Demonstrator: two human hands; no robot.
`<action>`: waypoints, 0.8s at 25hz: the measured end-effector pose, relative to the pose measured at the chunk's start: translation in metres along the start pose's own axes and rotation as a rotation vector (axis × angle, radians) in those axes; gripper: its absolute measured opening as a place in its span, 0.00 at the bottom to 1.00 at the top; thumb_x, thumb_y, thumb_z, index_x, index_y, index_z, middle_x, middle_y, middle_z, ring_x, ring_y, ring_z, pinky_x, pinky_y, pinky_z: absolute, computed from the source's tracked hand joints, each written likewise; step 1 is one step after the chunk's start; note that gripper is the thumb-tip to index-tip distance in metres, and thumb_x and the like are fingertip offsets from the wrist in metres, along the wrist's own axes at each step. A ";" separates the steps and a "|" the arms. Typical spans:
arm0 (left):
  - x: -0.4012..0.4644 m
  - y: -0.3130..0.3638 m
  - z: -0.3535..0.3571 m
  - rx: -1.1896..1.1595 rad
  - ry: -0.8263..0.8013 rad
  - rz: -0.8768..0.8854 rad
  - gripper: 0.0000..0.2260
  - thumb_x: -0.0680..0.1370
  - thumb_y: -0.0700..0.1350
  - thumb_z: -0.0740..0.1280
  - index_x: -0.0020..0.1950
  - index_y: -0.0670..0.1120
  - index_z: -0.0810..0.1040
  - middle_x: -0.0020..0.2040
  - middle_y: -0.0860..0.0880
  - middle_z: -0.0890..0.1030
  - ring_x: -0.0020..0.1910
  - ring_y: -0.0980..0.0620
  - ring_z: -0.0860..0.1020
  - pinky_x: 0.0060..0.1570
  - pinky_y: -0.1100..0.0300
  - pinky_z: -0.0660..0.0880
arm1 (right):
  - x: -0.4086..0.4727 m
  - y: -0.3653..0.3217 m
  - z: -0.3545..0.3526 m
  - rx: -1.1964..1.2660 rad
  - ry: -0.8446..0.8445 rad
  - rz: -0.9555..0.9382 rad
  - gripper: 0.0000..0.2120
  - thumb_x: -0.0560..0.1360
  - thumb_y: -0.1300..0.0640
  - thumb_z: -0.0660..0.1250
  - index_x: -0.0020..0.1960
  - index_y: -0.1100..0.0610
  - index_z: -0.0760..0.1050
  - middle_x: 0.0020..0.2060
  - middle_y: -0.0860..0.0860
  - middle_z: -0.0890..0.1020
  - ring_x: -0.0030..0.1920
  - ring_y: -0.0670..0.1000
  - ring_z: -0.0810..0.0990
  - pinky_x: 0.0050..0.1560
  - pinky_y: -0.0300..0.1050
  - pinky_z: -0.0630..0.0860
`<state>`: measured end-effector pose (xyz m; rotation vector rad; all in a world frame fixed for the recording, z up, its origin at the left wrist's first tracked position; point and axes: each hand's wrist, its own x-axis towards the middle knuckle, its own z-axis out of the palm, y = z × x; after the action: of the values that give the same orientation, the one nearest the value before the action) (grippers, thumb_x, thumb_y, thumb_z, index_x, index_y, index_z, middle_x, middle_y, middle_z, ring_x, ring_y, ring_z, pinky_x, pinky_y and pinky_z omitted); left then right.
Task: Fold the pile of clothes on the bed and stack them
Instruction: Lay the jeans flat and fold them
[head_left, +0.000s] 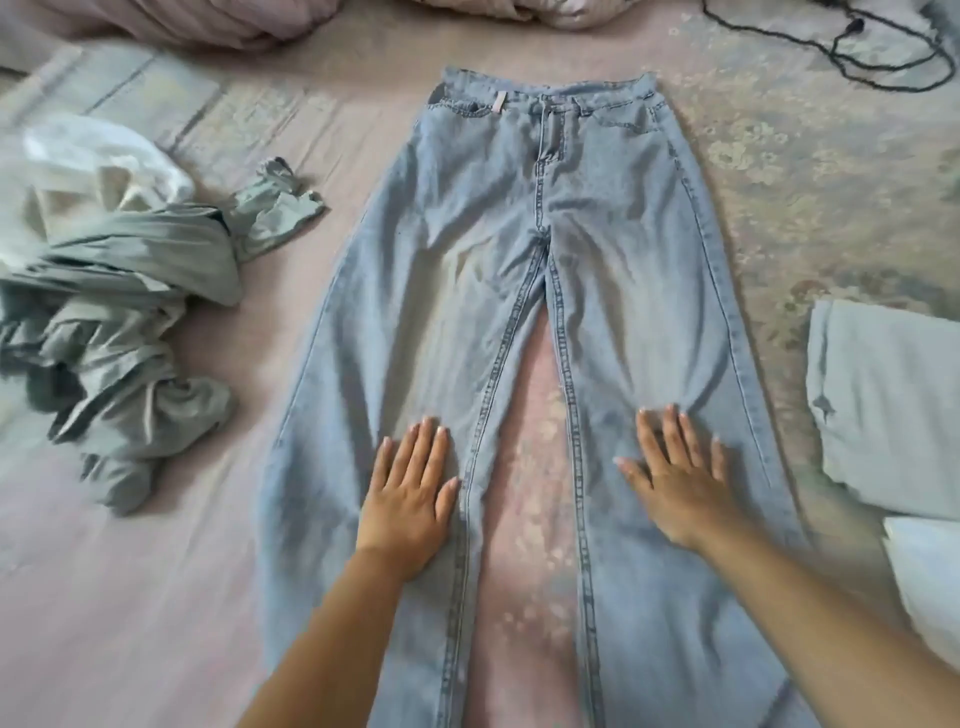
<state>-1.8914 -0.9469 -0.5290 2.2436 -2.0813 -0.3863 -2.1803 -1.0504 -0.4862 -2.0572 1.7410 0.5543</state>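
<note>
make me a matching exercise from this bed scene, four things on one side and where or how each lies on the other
Things:
1. jeans
2. unfolded pile
3. folded garment
4. black cable

States:
A. crumpled, at the left
B. looped at the top right
C. spread flat in the middle, both hands pressing on the legs
D. neatly folded at the right edge

Pairs: 1-C, 2-A, 3-D, 4-B

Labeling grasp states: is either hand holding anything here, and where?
Nothing is held. The left hand and right hand lie flat, fingers straight, each on one leg of the jeans.
</note>
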 end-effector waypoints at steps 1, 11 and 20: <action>-0.045 0.003 0.004 -0.007 -0.039 0.020 0.27 0.83 0.56 0.42 0.74 0.42 0.65 0.73 0.44 0.67 0.73 0.48 0.60 0.72 0.50 0.51 | -0.032 -0.011 0.018 -0.026 0.131 -0.103 0.34 0.78 0.35 0.35 0.78 0.53 0.38 0.78 0.55 0.44 0.76 0.50 0.37 0.72 0.57 0.37; -0.326 -0.048 0.013 -0.009 0.051 0.107 0.39 0.77 0.65 0.55 0.76 0.37 0.54 0.77 0.39 0.57 0.76 0.43 0.55 0.74 0.48 0.53 | -0.274 -0.157 0.183 -0.121 0.217 -0.721 0.45 0.67 0.29 0.59 0.76 0.54 0.59 0.73 0.59 0.64 0.74 0.57 0.57 0.70 0.58 0.57; -0.272 -0.081 0.000 0.127 0.172 0.335 0.43 0.63 0.49 0.80 0.72 0.45 0.64 0.71 0.42 0.68 0.68 0.41 0.70 0.68 0.47 0.61 | -0.260 -0.146 0.151 0.440 0.499 -0.535 0.29 0.67 0.65 0.73 0.66 0.53 0.72 0.58 0.57 0.75 0.51 0.49 0.76 0.52 0.35 0.75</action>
<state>-1.8286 -0.6708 -0.5065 1.8545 -2.3834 -0.0404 -2.0829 -0.7308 -0.4707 -2.2932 1.2727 -0.4947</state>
